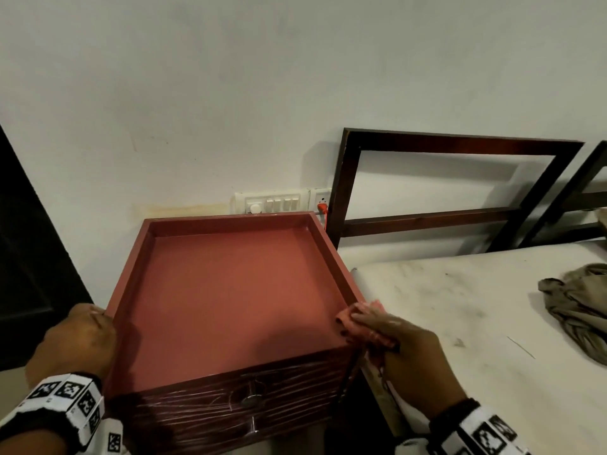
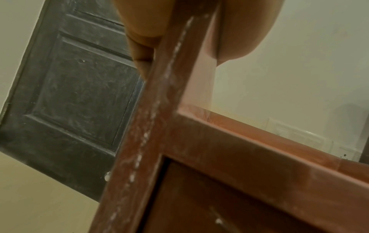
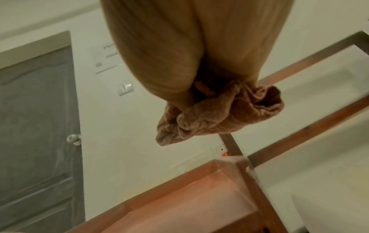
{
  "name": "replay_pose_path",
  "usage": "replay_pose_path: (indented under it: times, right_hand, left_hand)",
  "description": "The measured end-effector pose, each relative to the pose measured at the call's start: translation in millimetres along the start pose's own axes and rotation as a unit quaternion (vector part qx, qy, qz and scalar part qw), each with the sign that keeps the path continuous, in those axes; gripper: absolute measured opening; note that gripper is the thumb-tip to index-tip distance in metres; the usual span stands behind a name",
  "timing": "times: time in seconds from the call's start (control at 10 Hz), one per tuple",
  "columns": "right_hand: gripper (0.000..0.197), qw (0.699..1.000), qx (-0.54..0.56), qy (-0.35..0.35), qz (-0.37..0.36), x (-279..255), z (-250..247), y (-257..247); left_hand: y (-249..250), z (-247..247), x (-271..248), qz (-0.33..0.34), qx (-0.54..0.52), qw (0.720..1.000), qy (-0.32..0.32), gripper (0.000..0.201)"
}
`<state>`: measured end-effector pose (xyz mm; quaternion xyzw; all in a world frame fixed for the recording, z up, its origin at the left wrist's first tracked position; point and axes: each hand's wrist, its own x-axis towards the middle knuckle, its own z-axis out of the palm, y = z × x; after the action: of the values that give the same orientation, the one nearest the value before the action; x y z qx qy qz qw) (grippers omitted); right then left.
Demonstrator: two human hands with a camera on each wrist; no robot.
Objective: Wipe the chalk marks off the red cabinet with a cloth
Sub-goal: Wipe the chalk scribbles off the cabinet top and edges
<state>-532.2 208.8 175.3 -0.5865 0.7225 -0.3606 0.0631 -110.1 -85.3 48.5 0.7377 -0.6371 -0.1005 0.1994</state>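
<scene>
Nearest the camera, the red cabinet's (image 1: 230, 300) dark front face carries white chalk marks (image 1: 203, 412) scrawled in long streaks around a small metal handle (image 1: 251, 400). The left hand (image 1: 82, 339) grips the raised rim at the cabinet's left front edge, fingers curled over it; the left wrist view shows the fingers wrapped over the rim on one side and the thumb on the other, with whitish chalk smears running down the corner post. The right hand (image 1: 404, 346) holds a bunched pinkish cloth (image 1: 361, 318) against the right rim near the front corner, fingers clamped around the wad so that folds spill out beyond them in the right wrist view. The cabinet's recessed top is a shallow red tray with raised edges all round. Just beside its right side lies a white mattress (image 1: 460, 300) with grey smudges, and a crumpled olive-brown garment (image 1: 578, 307) rests on it, well apart from the hand. To the left stands a dark door (image 1: 29, 257). Behind the cabinet, a white switch panel (image 1: 272, 202) sits on the wall with a red plug (image 1: 323, 210) at its right end, and a dark wooden bed frame (image 1: 443, 192) leans along the pale wall (image 1: 262, 77).
</scene>
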Motion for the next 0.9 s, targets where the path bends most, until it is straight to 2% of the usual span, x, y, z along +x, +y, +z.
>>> replay_pose_path:
  times: [0.1, 0.2, 0.3, 0.4, 0.5, 0.6, 0.7, 0.8, 0.9]
  right_hand:
    - [0.047, 0.994, -0.085, -0.065, -0.009, 31, -16, 8]
    - [0.041, 0.964, -0.174, -0.202, 0.022, 70, -14, 20]
    - [0.042, 0.953, -0.201, -0.222, 0.04, 109, -14, 19]
    - [0.046, 0.945, -0.234, -0.224, 0.036, 155, -4, 20]
    - [0.051, 0.943, -0.255, -0.21, 0.036, 214, 22, 37]
    - [0.049, 0.946, -0.265, -0.182, 0.046, 271, 46, 45]
    - [0.043, 0.94, -0.291, -0.171, 0.048, 320, 71, 49]
    - [0.042, 0.929, -0.324, -0.174, 0.034, 358, 85, 50]
    - [0.03, 0.928, -0.295, -0.215, 0.07, 390, 86, 50]
  left_hand:
    - [18, -16, -11, 0.006, 0.006, 1.0, 0.0, 0.031]
    - [17, -17, -13, -0.034, 0.016, 0.999, -0.029, 0.03]
    - [12, -15, -10, -0.038, 0.025, 0.999, -0.018, 0.021]
    - [-11, 3, 9, -0.017, 0.02, 0.999, -0.043, 0.031]
    - [-15, -3, 3, 0.004, 0.018, 1.0, -0.023, 0.042]
    - [20, -34, -27, 0.039, 0.005, 0.999, 0.0, 0.039]
    - [57, -66, -50, 0.033, -0.033, 0.999, 0.001, 0.025]
    - [65, -70, -53, 0.036, -0.065, 0.997, 0.002, 0.024]
    - [5, -20, -16, 0.012, -0.066, 0.997, -0.032, 0.045]
